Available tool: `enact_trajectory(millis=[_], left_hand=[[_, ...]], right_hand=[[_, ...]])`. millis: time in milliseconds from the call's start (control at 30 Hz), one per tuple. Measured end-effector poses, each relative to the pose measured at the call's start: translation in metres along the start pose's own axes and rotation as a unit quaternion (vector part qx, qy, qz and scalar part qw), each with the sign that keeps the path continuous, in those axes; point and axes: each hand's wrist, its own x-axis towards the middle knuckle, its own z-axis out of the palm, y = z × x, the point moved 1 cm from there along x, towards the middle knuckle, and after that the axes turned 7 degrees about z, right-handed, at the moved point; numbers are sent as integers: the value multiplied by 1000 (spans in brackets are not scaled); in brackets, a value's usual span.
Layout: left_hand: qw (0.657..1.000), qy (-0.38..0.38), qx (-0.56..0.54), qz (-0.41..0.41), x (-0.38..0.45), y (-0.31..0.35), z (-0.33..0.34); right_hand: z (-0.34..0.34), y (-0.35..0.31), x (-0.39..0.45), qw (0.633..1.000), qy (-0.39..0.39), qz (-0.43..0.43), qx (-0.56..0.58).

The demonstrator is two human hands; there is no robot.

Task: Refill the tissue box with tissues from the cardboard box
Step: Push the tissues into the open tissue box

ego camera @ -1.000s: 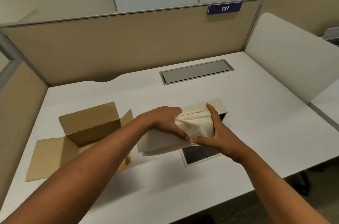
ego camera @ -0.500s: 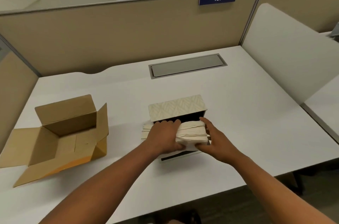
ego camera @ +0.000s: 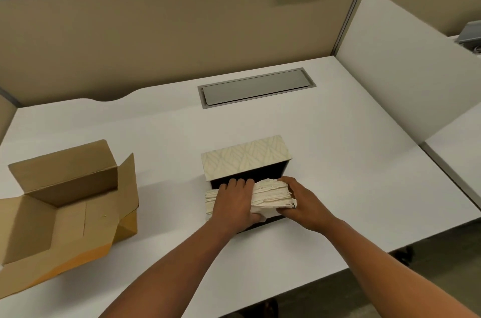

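The tissue box (ego camera: 246, 159) lies mid-desk, cream leaf-patterned on top, its dark open side facing me. A cream stack of tissues (ego camera: 270, 196) sits at that opening, lying on the box's fold-down flap. My left hand (ego camera: 235, 203) presses down on the left half of the stack, fingers reaching the opening. My right hand (ego camera: 303, 200) grips the stack's right end. The brown cardboard box (ego camera: 65, 203) stands open at the left of the desk, flaps spread, its inside looking bare.
The white desk (ego camera: 338, 161) has a grey cable hatch (ego camera: 256, 87) at the back. Beige partition walls close the back and left; a white divider panel (ego camera: 406, 62) stands on the right. The desk's front edge runs just below my forearms.
The tissue stack has come down from a loose hold above the box to lie at the box's opening. My left hand now lies flat on top of it.
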Motion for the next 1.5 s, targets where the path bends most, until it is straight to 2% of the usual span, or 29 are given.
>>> enact_trajectory(millis=[133,433,600,667,767,867,1033,1267,1367,1500], left_hand=[[999,-33,-5,22,-6,-11,6],[999,-20,3,25,-3,-13,4],[999,-27,13,16,3,-4,8],[999,-25,16,15,6,-4,8],[999,-30,17,8,7,-4,7],[999,-20,19,16,5,-1,9],[999,12,30,33,1,5,16],[996,30,59,53,-1,3,27],[997,33,60,46,-2,2,27],[998,27,48,22,-7,-7,23]], right_hand=[[1,11,3,1000,-3,12,-17],[-11,24,17,1000,-17,-8,-22],[-23,35,17,996,-58,-24,-55],[-26,31,13,991,-20,-60,-116],[-18,9,-1,961,98,-165,-200],[5,-16,-7,934,130,-206,-261],[39,-16,4,930,74,-153,-326],[26,-5,20,907,27,-178,-380],[21,1,29,898,30,-181,-400],[5,14,37,921,26,-154,-357]])
